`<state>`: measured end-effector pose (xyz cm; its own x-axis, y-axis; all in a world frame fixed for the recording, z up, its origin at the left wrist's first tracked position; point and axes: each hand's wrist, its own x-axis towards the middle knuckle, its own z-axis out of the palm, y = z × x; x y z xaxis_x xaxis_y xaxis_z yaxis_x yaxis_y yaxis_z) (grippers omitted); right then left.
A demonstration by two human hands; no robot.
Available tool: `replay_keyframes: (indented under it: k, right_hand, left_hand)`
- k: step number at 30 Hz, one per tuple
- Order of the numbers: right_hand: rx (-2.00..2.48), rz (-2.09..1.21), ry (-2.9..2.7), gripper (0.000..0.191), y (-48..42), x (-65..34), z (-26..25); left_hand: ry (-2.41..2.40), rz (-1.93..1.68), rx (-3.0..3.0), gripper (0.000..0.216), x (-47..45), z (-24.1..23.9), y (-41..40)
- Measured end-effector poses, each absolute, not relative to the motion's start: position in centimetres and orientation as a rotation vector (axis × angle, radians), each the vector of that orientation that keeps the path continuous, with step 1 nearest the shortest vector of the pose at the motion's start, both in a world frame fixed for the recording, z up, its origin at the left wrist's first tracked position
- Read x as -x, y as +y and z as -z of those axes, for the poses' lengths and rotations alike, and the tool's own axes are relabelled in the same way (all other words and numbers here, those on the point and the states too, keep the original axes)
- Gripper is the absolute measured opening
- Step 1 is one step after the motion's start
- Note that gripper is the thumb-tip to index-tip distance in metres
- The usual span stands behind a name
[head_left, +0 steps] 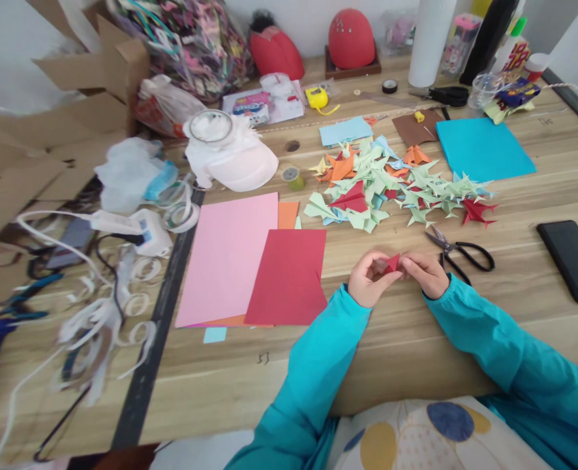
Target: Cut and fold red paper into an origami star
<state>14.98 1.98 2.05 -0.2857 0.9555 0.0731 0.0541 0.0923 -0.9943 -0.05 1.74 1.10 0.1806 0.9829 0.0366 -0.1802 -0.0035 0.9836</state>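
Note:
A small piece of folded red paper [392, 264] is pinched between my two hands, just above the wooden table. My left hand [370, 277] grips its left side with thumb and fingers. On its right edge, my right hand [425, 271] closes with thumb and forefinger. Beyond the hands lies a pile of folded paper shapes [381, 171], mostly pale green with some orange, red and blue. Scissors [458, 250] with black handles lie partly open beside my right hand. To the left, a red paper sheet [289, 277] overlaps a pink sheet [233, 258].
A black phone [571, 261] lies at the right. Blue paper [485, 149] and a yellow tape measure [317, 98] are farther back. Cables, tape rolls and a power strip [117, 222] clutter the left, near an open cardboard box [98, 72]. A white bottle [432, 42] stands at the back.

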Motion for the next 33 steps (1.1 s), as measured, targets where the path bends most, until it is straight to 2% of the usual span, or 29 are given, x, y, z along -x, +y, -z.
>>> replay_keyframes:
  k: [10, 15, 20, 26, 33]
  right_hand:
    - [1.056, -1.381, -1.181, 0.029, 2.1, -14.3, -1.5]
    - [0.988, -1.415, -1.221, 0.026, 2.1, -14.3, -1.3]
    - [1.063, -1.361, -1.197, 0.025, 2.2, -14.5, -1.3]
    - [1.097, -1.346, -1.179, 0.026, 2.2, -14.4, -1.6]
    - [1.029, -1.477, -1.205, 0.028, 2.0, -14.6, -0.9]
  left_hand:
    - [0.883, -1.157, -0.96, 0.032, 0.4, -1.3, 1.8]
    - [0.859, -1.094, -0.954, 0.038, 0.5, -1.3, 1.8]
    - [0.991, -1.159, -1.076, 0.033, 0.4, -1.4, 1.9]
    - [0.962, -1.083, -0.933, 0.046, 0.3, -0.4, 1.9]
    - [0.973, -1.119, -0.931, 0.038, 0.3, 0.2, 1.9]
